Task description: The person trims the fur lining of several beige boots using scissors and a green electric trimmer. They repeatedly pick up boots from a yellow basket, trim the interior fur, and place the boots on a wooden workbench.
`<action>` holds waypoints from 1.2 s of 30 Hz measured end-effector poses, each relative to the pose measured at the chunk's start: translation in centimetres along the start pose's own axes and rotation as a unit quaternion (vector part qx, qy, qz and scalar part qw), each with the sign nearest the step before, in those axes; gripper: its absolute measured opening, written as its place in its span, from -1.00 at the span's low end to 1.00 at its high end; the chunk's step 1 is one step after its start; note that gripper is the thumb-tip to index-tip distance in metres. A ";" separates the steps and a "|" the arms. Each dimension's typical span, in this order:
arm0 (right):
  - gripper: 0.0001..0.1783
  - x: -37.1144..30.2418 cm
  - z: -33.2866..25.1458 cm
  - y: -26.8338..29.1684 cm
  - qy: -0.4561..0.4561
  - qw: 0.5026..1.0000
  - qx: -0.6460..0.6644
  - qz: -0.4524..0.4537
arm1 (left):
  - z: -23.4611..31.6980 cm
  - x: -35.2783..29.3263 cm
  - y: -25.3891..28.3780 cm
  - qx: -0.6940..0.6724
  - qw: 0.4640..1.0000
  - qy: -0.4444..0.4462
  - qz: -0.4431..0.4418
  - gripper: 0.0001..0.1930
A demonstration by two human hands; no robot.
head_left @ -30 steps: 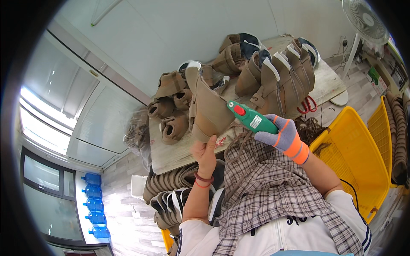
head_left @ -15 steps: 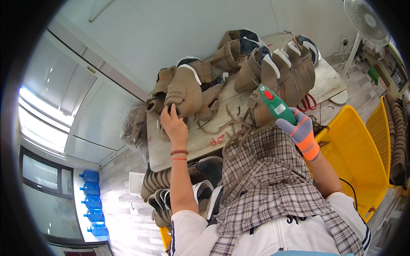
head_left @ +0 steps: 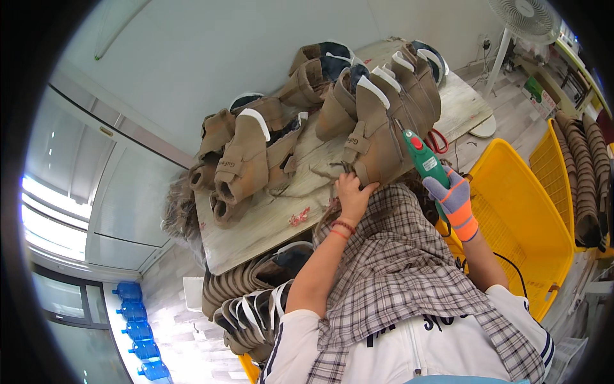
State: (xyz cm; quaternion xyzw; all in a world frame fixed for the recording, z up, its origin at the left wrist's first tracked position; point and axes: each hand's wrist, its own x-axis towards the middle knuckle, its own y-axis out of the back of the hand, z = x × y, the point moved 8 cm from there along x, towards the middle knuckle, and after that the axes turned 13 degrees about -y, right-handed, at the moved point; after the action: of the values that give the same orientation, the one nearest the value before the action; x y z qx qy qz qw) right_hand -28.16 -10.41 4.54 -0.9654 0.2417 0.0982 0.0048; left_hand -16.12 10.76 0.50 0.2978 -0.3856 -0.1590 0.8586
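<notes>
My left hand, bare with a red bracelet at the wrist, is closed on the toe end of a brown shoe with a white-edged heel, at the table's near edge. In my gloved right hand is a green corded hand tool with a red switch and a thin tip. The tip points up and away, just right of that shoe, and I cannot tell if it touches. Brown strips lie beside my left fingers. A separate shoe stands in a group farther left.
The worn table carries more brown shoes and red-handled scissors. Stacked shoes sit below it. A yellow crate stands at right, with a fan beyond. Blue water bottles line the left wall.
My left hand has left the shoe group on the left and moved right to the toe of the nearer shoe. The tool stays in my right hand. The whole view has shifted.
</notes>
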 end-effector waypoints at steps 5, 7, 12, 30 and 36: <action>-0.56 -0.1 -0.2 1.7 0.046 0.996 -0.060 0.036 | -1.3 -1.1 4.9 -0.225 0.965 0.131 0.033 -0.83; -0.53 -0.4 -0.8 1.7 0.065 0.992 -0.100 0.050 | 0.9 0.4 9.9 -0.359 0.907 0.154 0.161 -0.83; -0.43 -2.3 -2.7 -2.2 0.131 0.982 -0.131 -0.042 | 0.4 -0.1 17.4 -0.610 0.693 0.223 0.314 -0.66; -0.28 -5.9 -5.8 -5.3 0.438 0.806 -0.397 0.046 | -2.1 -3.6 20.6 -0.710 0.549 0.318 0.305 -0.68; -0.29 -5.9 -5.6 -5.0 0.427 0.830 -0.358 0.023 | -2.6 -3.7 19.2 -0.716 0.538 0.333 0.294 -0.66</action>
State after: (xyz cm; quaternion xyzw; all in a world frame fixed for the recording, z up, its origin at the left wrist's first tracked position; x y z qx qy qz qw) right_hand -29.89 -3.50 10.95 -0.8393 0.1900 -0.2446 -0.4468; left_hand -15.72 28.47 9.24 -0.5153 0.1053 -0.0101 0.8504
